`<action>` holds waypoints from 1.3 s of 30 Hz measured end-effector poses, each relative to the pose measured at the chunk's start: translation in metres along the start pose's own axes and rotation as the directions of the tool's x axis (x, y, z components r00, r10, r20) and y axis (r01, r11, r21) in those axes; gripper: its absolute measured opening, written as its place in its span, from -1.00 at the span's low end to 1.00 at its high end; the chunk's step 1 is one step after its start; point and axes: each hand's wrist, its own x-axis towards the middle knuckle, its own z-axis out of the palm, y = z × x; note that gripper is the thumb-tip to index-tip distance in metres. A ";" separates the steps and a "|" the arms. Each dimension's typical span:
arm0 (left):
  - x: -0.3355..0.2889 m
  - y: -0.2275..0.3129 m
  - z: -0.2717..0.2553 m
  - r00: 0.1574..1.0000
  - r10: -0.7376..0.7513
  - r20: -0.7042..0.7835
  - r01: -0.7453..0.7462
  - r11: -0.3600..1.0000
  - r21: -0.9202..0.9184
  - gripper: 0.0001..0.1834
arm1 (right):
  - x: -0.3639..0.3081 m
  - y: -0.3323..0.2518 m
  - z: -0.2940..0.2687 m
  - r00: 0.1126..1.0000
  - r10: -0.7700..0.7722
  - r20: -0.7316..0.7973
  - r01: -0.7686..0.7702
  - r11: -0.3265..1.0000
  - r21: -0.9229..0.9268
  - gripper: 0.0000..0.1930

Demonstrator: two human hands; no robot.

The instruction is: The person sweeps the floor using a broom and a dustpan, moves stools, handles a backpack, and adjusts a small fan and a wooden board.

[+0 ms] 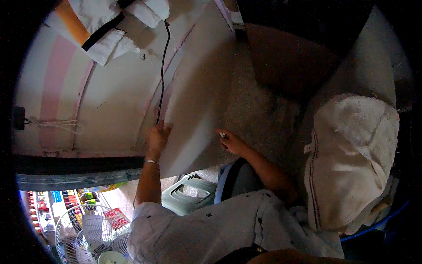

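Observation:
A black cord runs down from a bundle of white cloth with orange and black bands. My left hand is closed around the lower end of this cord, in front of a pale panel with pink stripes. To the right and slightly lower, my right hand has its fingers curled, the index finger partly extended. Something small and whitish shows at those fingers, too small and dim to name. A light band circles my left wrist.
A caged fan stands at lower left, near shelves of colourful packages. A grey-green plastic stool is below my hands. On the right sits a large beige sack, with a blue cable beside it. A dark brown panel rises ahead.

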 end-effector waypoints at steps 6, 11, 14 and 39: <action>0.000 0.012 0.013 0.999 -0.025 0.041 0.025 1.000 0.003 -0.60 | 0.009 0.031 -0.007 0.989 0.006 -0.145 -0.025 0.991 -0.128 -0.70; -0.003 0.039 0.009 0.999 0.027 0.048 -0.029 0.999 0.041 -0.59 | 0.015 0.050 -0.010 0.974 -0.052 -0.222 -0.016 0.955 -0.296 -0.75; -0.004 0.046 0.009 0.995 0.023 0.094 -0.036 0.990 0.135 -0.61 | 0.004 0.031 -0.004 0.965 -0.157 -0.210 0.090 0.952 -0.294 -0.76; -0.231 0.158 -0.150 0.908 -0.187 0.374 0.230 0.971 -0.072 -0.69 | -0.391 -0.327 0.124 0.889 0.450 -0.083 -0.414 0.869 0.271 -0.83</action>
